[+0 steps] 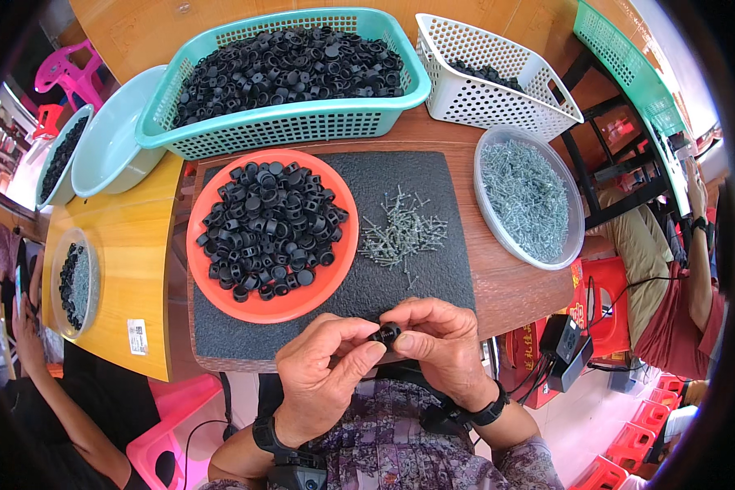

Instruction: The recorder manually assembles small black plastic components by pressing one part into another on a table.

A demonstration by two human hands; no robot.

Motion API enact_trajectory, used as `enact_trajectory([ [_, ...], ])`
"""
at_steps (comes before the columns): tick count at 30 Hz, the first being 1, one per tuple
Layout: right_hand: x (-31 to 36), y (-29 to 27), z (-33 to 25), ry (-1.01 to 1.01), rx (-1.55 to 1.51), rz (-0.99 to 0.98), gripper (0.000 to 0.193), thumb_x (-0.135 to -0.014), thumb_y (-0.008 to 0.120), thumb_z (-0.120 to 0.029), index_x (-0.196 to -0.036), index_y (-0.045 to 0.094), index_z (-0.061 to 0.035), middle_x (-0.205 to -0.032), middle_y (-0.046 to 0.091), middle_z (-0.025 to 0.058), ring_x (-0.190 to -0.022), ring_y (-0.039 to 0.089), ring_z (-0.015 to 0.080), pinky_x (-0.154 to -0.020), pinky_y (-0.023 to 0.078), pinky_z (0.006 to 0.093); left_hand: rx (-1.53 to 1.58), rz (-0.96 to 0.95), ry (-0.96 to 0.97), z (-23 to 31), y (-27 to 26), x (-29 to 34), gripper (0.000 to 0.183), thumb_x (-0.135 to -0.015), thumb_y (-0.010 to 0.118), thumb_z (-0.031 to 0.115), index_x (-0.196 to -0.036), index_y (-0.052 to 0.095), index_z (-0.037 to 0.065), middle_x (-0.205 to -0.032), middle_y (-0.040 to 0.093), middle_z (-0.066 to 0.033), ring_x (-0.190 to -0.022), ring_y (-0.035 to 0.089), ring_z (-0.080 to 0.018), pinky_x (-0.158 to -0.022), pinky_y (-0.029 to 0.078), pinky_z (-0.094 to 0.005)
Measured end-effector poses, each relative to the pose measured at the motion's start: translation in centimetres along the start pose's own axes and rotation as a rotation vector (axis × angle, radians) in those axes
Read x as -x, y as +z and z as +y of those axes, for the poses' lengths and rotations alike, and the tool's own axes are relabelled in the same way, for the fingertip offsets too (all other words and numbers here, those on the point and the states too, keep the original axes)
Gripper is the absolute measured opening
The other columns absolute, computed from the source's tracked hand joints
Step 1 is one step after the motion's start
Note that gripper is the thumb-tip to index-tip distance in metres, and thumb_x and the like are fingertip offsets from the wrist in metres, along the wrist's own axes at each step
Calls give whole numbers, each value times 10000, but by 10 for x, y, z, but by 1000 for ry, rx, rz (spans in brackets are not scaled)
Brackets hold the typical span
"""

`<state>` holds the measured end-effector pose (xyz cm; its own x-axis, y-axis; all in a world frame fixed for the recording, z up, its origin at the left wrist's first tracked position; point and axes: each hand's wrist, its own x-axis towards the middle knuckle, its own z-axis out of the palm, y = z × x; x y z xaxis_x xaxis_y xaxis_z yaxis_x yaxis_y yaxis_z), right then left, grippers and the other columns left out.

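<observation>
Near the front edge of the table, both my hands are closed on one small round black plastic part [387, 333]. My left hand [322, 371] pinches its left side between thumb and fingertips. From the other side, the thumb and forefinger of my right hand [445, 351] grip it. Just beyond stands an orange-red round tray [194, 237], heaped with black plastic parts [273, 220] that look like small ringed caps. A loose pile of silvery screws [404, 231] lies right of the tray on a dark mat [420, 175]. Whether a screw is in the held part is hidden.
A teal basket [302, 122] full of black parts and a white basket [498, 106] stand at the back. To the right is a clear tub [578, 237] of screws. Teal basins [126, 139] sit at the left. People sit on both sides; cables [539, 376] hang at the right edge.
</observation>
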<state>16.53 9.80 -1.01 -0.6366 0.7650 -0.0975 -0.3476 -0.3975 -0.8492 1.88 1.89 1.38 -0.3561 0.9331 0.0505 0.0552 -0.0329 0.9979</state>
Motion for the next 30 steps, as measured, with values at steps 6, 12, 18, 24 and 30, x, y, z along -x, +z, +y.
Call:
enact_trajectory([
  [6, 1, 0, 0, 82, -71, 24, 250, -814, 633, 20, -1062, 614, 41, -922, 643, 73, -811, 592, 99, -717, 484, 228, 33, 18, 33, -2, 0, -2, 149, -795, 676, 11, -930, 628, -32, -798, 601, -63, -669, 602, -101, -561, 486, -214],
  [12, 1, -1, 0, 113, -76, 6, 251, -832, 627, -17, -1073, 602, 49, -904, 646, 82, -738, 572, 90, -668, 469, 215, -66, 14, 110, -1, -1, -2, 150, -790, 675, 1, -927, 627, -33, -778, 607, -74, -661, 610, -112, -563, 489, -224],
  [18, -1, -1, 0, 142, -90, 1, 242, -847, 615, -38, -1068, 598, 58, -901, 648, 91, -728, 575, 92, -661, 475, 219, -30, 32, 97, 0, -2, -2, 146, -788, 680, 11, -916, 626, -31, -787, 618, -80, -678, 633, -125, -571, 501, -230],
  [24, -1, -1, -1, 153, -101, 7, 242, -848, 616, -43, -1064, 594, 65, -901, 650, 111, -732, 590, 103, -658, 484, 221, -16, 33, 72, 0, -2, -2, 179, -781, 712, 63, -904, 633, -40, -789, 608, -60, -678, 590, -93, -581, 477, -209],
  [30, -1, 0, -1, 148, -90, 8, 241, -846, 619, -44, -1059, 596, 66, -887, 648, 109, -717, 584, 101, -648, 481, 221, -59, 27, 87, 0, -2, -3, 177, -776, 715, 69, -899, 636, -31, -782, 607, -61, -667, 592, -96, -581, 477, -210],
])
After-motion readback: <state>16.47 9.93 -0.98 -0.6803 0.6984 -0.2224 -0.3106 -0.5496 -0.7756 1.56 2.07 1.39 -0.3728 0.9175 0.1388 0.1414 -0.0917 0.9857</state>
